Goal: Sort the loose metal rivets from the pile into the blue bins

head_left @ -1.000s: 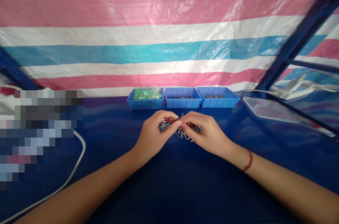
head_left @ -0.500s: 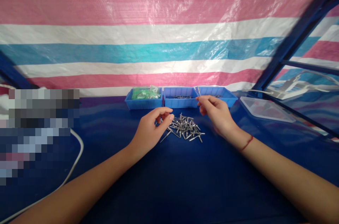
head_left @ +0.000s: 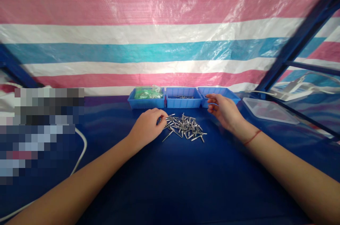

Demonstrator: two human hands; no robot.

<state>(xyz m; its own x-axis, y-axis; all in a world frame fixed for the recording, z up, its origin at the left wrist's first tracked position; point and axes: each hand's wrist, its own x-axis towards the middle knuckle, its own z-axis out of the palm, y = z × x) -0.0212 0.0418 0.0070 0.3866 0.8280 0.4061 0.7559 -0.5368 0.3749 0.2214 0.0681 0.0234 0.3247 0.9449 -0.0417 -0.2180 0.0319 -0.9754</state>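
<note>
A loose pile of silver blind rivets (head_left: 189, 127) lies on the dark blue table. At the pile's left edge, my left hand (head_left: 148, 127) has thumb and forefinger pinched together on a rivet, mostly hidden by the fingertips. My right hand (head_left: 224, 111) is at the front of the right blue bin (head_left: 232, 97), its fingers apart and no rivet showing in them. The hand hides much of that bin's inside. Several rivets lie in the middle blue bin (head_left: 184, 103).
The left blue bin (head_left: 146, 103) holds green and clear plastic bags. A translucent lid (head_left: 269, 111) lies at the right near a white power strip (head_left: 290, 88). A white cable (head_left: 81, 150) runs along the left. Behind the bins hangs a striped sheet (head_left: 159, 51).
My right hand has moved slightly right to the right bin, and the rivet it held upright no longer shows. My left hand has lowered to the pile and its fingers have closed.
</note>
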